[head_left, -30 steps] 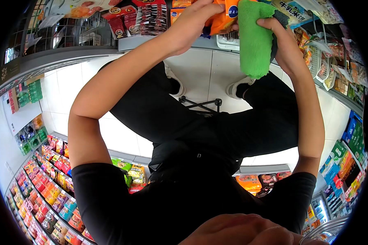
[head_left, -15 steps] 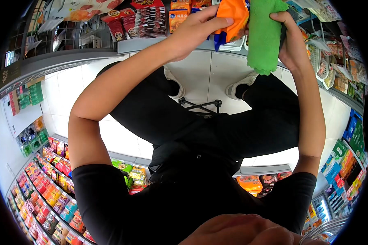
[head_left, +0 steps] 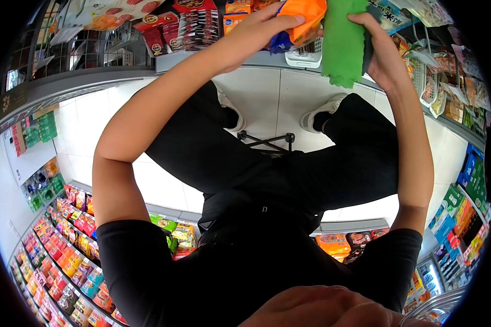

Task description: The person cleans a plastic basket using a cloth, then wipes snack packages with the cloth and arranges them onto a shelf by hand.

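Observation:
My left hand (head_left: 259,31) is closed on an orange and blue snack bag (head_left: 305,20), thumb lying across its front. My right hand (head_left: 381,57) grips a green cloth (head_left: 343,46) by its right edge, with the thumb on top. The cloth hangs just right of the bag, its ragged lower end over the shelf edge. Behind them is a white plastic basket (head_left: 304,59) on the shelf, partly hidden by the bag. The fingertips of both hands are mostly out of sight behind what they hold.
A grey shelf (head_left: 202,59) carries red sachets (head_left: 199,30) and small orange boxes (head_left: 234,23). Packets in baskets (head_left: 428,82) fill the right. Below are my spread legs and a black folding stool frame (head_left: 267,141) on white tiles. Snack racks (head_left: 65,256) stand behind me.
Both hands have shifted slightly up and left with the bag and the cloth. The bag has turned a little, and more of the white basket shows.

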Demonstrator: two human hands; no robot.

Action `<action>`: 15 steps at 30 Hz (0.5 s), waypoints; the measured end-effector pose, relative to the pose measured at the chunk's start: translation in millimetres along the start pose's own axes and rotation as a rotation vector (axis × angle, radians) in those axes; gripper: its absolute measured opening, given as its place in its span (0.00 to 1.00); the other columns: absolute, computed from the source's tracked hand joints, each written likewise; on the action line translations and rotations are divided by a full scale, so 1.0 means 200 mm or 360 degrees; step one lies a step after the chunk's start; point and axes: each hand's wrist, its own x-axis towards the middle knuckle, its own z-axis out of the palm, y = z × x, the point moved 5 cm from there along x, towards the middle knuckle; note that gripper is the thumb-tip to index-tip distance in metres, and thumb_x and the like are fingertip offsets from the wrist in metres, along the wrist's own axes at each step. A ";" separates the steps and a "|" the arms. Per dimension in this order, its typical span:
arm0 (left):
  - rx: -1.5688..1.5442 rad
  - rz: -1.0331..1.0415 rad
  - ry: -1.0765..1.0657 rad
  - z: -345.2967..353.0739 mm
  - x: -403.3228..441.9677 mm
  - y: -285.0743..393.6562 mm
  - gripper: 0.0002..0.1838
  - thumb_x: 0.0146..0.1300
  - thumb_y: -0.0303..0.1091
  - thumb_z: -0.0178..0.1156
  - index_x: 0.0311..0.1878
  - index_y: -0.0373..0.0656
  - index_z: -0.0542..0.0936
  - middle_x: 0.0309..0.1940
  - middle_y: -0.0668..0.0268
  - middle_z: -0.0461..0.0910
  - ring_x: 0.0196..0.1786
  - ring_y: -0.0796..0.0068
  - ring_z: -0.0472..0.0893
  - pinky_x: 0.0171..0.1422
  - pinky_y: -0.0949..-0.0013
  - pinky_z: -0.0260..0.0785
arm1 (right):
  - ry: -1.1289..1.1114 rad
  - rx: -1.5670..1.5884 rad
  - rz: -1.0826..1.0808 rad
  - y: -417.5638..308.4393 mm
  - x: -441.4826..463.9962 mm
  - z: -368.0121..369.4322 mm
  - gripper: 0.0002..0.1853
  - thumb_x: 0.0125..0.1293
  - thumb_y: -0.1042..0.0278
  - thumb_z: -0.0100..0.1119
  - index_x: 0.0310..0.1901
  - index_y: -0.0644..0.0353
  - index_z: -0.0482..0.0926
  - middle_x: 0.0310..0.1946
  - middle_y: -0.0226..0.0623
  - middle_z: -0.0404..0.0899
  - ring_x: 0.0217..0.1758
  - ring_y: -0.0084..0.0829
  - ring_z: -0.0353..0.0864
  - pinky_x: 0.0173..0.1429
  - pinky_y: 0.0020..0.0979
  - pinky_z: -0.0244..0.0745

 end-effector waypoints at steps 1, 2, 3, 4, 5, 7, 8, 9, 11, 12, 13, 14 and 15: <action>0.0119 -0.0048 -0.0038 -0.02 0.00 0.01 0.37 0.78 0.50 0.58 0.82 0.42 0.62 0.71 0.64 0.74 0.71 0.76 0.71 0.76 0.72 0.60 | 0.0044 -0.0083 0.0005 0.01 0.01 -0.01 0.26 0.76 0.61 0.54 0.69 0.69 0.71 0.56 0.53 0.84 0.55 0.39 0.88 0.60 0.38 0.85; 0.0239 -0.0097 -0.0078 -0.05 0.00 0.02 0.37 0.78 0.51 0.58 0.82 0.42 0.62 0.71 0.64 0.74 0.71 0.76 0.71 0.75 0.72 0.60 | 0.0088 -0.0165 0.0010 0.03 0.02 -0.03 0.25 0.76 0.64 0.54 0.70 0.66 0.71 0.57 0.51 0.83 0.55 0.37 0.88 0.60 0.37 0.85; 0.0361 -0.0145 -0.0121 -0.06 0.00 0.03 0.37 0.78 0.51 0.58 0.82 0.43 0.61 0.70 0.65 0.74 0.71 0.76 0.71 0.75 0.72 0.60 | 0.0103 -0.0453 -0.0156 0.02 0.04 -0.06 0.23 0.76 0.65 0.54 0.69 0.63 0.73 0.57 0.51 0.83 0.58 0.38 0.86 0.62 0.37 0.83; 0.0382 0.0050 -0.0054 -0.08 0.02 0.01 0.27 0.74 0.49 0.63 0.70 0.47 0.77 0.55 0.61 0.85 0.59 0.69 0.83 0.63 0.68 0.72 | 0.0123 -0.0742 -0.0322 0.03 0.08 -0.12 0.22 0.75 0.66 0.54 0.68 0.60 0.74 0.58 0.50 0.83 0.60 0.40 0.85 0.63 0.37 0.82; 0.0498 0.0032 -0.0049 -0.10 0.04 -0.04 0.29 0.73 0.52 0.63 0.70 0.46 0.77 0.54 0.62 0.84 0.56 0.72 0.83 0.61 0.68 0.74 | 0.0144 -0.1033 -0.0486 0.04 0.11 -0.19 0.21 0.75 0.68 0.54 0.67 0.57 0.76 0.58 0.50 0.82 0.63 0.41 0.83 0.65 0.37 0.80; 0.0730 -0.0005 -0.0033 -0.14 0.04 -0.08 0.34 0.71 0.58 0.63 0.69 0.43 0.77 0.50 0.65 0.82 0.50 0.77 0.83 0.57 0.70 0.76 | 0.0180 -0.1618 -0.0810 0.08 0.18 -0.34 0.19 0.74 0.71 0.54 0.65 0.52 0.79 0.60 0.49 0.82 0.68 0.43 0.79 0.69 0.38 0.76; 0.0778 -0.0032 -0.0080 -0.14 0.04 -0.07 0.36 0.70 0.60 0.63 0.71 0.43 0.76 0.51 0.63 0.82 0.51 0.75 0.83 0.57 0.69 0.76 | 0.0193 -0.1911 -0.0969 0.09 0.20 -0.38 0.20 0.73 0.72 0.54 0.64 0.49 0.81 0.60 0.48 0.81 0.71 0.44 0.77 0.71 0.38 0.75; 0.0825 -0.0061 -0.0126 -0.13 0.02 -0.03 0.39 0.69 0.63 0.63 0.72 0.43 0.75 0.52 0.61 0.82 0.52 0.74 0.83 0.58 0.69 0.75 | 0.0202 -0.2204 -0.1126 0.08 0.18 -0.35 0.20 0.73 0.74 0.54 0.63 0.46 0.83 0.61 0.48 0.81 0.73 0.45 0.76 0.72 0.38 0.73; 0.0915 -0.0122 -0.0215 -0.10 -0.01 0.01 0.44 0.67 0.67 0.64 0.76 0.43 0.72 0.54 0.57 0.82 0.54 0.71 0.82 0.60 0.69 0.74 | 0.0073 -0.2137 -0.0908 0.09 0.19 -0.35 0.17 0.72 0.71 0.57 0.58 0.48 0.86 0.64 0.46 0.78 0.77 0.45 0.70 0.75 0.38 0.68; 0.1004 -0.0073 -0.0231 -0.10 -0.01 0.01 0.43 0.68 0.66 0.63 0.77 0.45 0.71 0.56 0.57 0.82 0.57 0.68 0.82 0.61 0.67 0.74 | 0.0024 -0.2115 -0.0864 0.08 0.17 -0.33 0.16 0.72 0.69 0.59 0.58 0.48 0.86 0.66 0.45 0.77 0.76 0.45 0.71 0.74 0.37 0.69; 0.1092 -0.0025 -0.0246 -0.11 -0.01 -0.01 0.42 0.70 0.65 0.62 0.78 0.46 0.70 0.59 0.56 0.82 0.60 0.66 0.81 0.63 0.65 0.74 | -0.0027 -0.2093 -0.0820 0.07 0.16 -0.29 0.15 0.72 0.67 0.61 0.57 0.48 0.86 0.67 0.44 0.76 0.75 0.44 0.73 0.73 0.37 0.70; 0.1180 0.0023 -0.0259 -0.11 -0.01 -0.04 0.41 0.72 0.65 0.61 0.79 0.48 0.69 0.61 0.56 0.81 0.62 0.64 0.81 0.64 0.64 0.74 | -0.0044 -0.1982 -0.0670 0.05 0.15 -0.27 0.15 0.72 0.64 0.63 0.57 0.48 0.86 0.68 0.43 0.75 0.73 0.43 0.75 0.72 0.37 0.72; 0.1256 0.0068 -0.0269 -0.12 0.00 -0.10 0.41 0.72 0.65 0.60 0.78 0.47 0.69 0.62 0.55 0.81 0.63 0.63 0.81 0.65 0.63 0.74 | -0.0061 -0.1868 -0.0521 0.03 0.13 -0.22 0.15 0.71 0.61 0.65 0.57 0.48 0.86 0.69 0.42 0.74 0.71 0.42 0.77 0.70 0.37 0.73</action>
